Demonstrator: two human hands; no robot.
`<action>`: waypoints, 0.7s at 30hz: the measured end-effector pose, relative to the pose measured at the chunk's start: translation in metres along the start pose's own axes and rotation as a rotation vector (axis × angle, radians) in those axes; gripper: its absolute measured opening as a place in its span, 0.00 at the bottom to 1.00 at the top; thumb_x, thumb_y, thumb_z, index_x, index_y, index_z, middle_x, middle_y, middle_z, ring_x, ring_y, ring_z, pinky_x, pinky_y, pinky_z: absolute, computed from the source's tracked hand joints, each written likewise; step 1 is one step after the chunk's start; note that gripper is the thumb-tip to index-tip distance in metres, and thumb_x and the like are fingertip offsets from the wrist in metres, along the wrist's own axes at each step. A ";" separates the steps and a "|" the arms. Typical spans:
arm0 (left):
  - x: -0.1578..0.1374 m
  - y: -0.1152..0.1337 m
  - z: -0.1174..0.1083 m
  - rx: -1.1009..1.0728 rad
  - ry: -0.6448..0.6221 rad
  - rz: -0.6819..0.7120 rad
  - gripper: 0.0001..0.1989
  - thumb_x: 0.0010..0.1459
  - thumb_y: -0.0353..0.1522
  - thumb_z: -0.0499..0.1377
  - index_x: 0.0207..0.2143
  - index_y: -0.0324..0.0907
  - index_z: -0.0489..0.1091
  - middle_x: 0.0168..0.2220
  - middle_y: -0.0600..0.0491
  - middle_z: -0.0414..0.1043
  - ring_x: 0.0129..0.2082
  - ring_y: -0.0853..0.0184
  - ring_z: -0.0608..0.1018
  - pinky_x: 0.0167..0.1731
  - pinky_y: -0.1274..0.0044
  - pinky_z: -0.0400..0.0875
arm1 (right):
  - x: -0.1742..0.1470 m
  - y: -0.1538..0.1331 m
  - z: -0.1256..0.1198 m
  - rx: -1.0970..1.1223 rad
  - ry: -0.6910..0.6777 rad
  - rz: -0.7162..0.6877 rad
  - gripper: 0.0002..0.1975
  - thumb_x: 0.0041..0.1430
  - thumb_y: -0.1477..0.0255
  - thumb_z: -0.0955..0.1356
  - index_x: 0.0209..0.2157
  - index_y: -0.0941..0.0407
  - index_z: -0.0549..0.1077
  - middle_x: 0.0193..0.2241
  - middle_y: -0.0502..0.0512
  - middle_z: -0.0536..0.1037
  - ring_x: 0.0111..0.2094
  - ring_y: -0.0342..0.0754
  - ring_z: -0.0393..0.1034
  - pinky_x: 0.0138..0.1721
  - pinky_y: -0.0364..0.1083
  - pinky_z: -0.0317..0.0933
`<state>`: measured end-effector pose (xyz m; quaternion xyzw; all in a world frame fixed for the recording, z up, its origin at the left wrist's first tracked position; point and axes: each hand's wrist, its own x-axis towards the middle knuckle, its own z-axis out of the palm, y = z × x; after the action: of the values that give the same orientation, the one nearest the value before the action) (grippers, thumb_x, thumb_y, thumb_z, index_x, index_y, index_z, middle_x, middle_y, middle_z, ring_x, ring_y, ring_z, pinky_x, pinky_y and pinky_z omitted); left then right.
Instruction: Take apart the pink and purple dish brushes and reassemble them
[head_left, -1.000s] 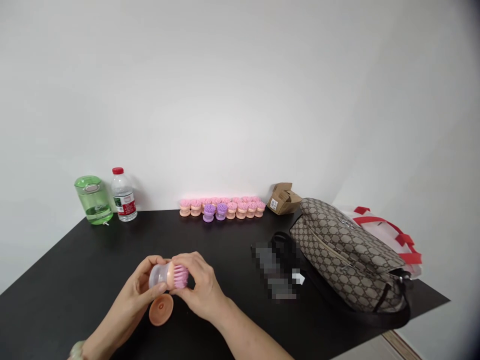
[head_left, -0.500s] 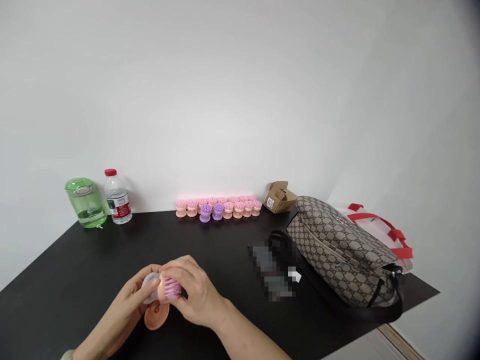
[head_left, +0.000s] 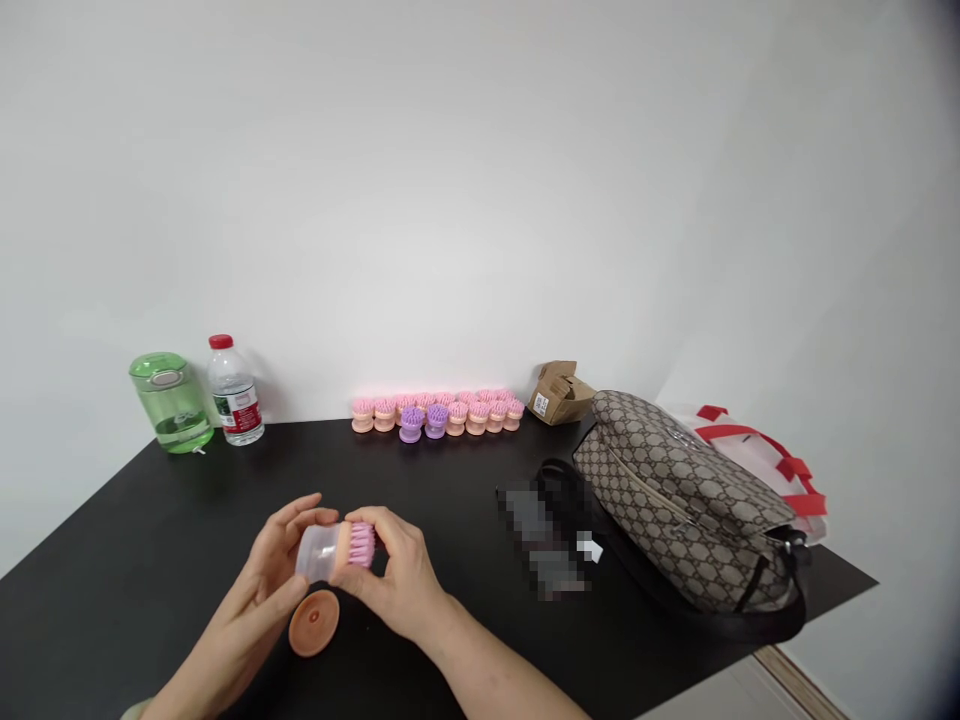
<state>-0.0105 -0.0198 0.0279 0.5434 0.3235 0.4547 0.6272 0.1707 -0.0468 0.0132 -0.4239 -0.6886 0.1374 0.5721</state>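
My right hand grips a scalp massage brush by its peach collar, between thumb and fingers. The brush lies on its side in the air, its pink bristles pointing right and its translucent cup pointing left. My left hand is loosely cupped about the clear end, fingers spread; the thumb is by the lower rim and the fingertips are near the top. Whether they touch the cup I cannot tell. Just below, a round peach cap with a small dot in its middle lies on the black table.
Along the wall stand rows of pink brushes, with two purple ones in front. A green container and a water bottle are far left. To the right are a cardboard box, a patterned bag and a blurred-out item.
My left hand has loosened and spread its fingers, baring the clear cup. My right hand has moved slightly right with the brush. The peach cap below is now fully in view.
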 end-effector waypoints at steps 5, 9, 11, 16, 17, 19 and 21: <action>0.001 -0.007 0.001 -0.105 0.004 -0.083 0.28 0.54 0.53 0.63 0.52 0.48 0.71 0.48 0.48 0.73 0.46 0.55 0.75 0.44 0.69 0.73 | -0.001 -0.001 0.001 0.010 0.071 -0.052 0.23 0.55 0.53 0.72 0.46 0.54 0.72 0.38 0.55 0.80 0.37 0.49 0.76 0.41 0.47 0.71; 0.004 -0.009 0.003 -0.136 -0.094 -0.124 0.22 0.58 0.52 0.60 0.42 0.44 0.75 0.32 0.53 0.71 0.29 0.66 0.72 0.33 0.74 0.71 | -0.002 0.002 0.002 -0.034 0.084 -0.149 0.20 0.57 0.58 0.73 0.47 0.53 0.71 0.40 0.56 0.78 0.41 0.50 0.75 0.45 0.48 0.70; 0.004 -0.006 0.002 -0.126 -0.082 -0.100 0.19 0.57 0.47 0.64 0.45 0.46 0.75 0.35 0.53 0.73 0.33 0.65 0.74 0.36 0.74 0.72 | -0.002 0.003 0.002 -0.038 0.079 -0.174 0.20 0.58 0.59 0.73 0.48 0.53 0.70 0.42 0.57 0.78 0.43 0.50 0.74 0.46 0.49 0.70; 0.005 0.000 -0.004 -0.044 -0.065 -0.081 0.26 0.52 0.41 0.69 0.54 0.51 0.72 0.53 0.49 0.73 0.55 0.52 0.72 0.51 0.70 0.70 | 0.000 0.003 -0.002 -0.049 0.078 -0.159 0.18 0.57 0.63 0.74 0.47 0.52 0.71 0.44 0.58 0.78 0.45 0.52 0.73 0.47 0.51 0.70; 0.005 0.000 -0.004 -0.025 -0.058 -0.085 0.27 0.52 0.41 0.69 0.55 0.51 0.72 0.54 0.48 0.73 0.56 0.51 0.71 0.51 0.69 0.70 | 0.000 0.003 -0.001 -0.054 0.077 -0.148 0.18 0.56 0.64 0.74 0.47 0.52 0.71 0.44 0.58 0.78 0.45 0.52 0.73 0.47 0.51 0.70; 0.006 0.000 -0.005 0.012 -0.040 -0.078 0.28 0.51 0.42 0.70 0.55 0.50 0.72 0.53 0.48 0.73 0.55 0.50 0.72 0.50 0.69 0.71 | 0.001 0.004 0.000 -0.052 0.081 -0.135 0.18 0.55 0.65 0.75 0.46 0.52 0.72 0.43 0.57 0.78 0.44 0.52 0.73 0.46 0.51 0.70; 0.006 0.000 -0.004 0.045 -0.025 -0.060 0.27 0.50 0.43 0.70 0.53 0.49 0.73 0.51 0.48 0.74 0.53 0.51 0.73 0.49 0.70 0.71 | 0.001 0.005 0.001 -0.037 0.091 -0.130 0.18 0.55 0.65 0.75 0.46 0.52 0.72 0.41 0.56 0.78 0.42 0.51 0.74 0.45 0.50 0.70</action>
<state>-0.0115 -0.0124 0.0278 0.5529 0.3420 0.4215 0.6322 0.1721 -0.0429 0.0106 -0.3947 -0.6903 0.0675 0.6026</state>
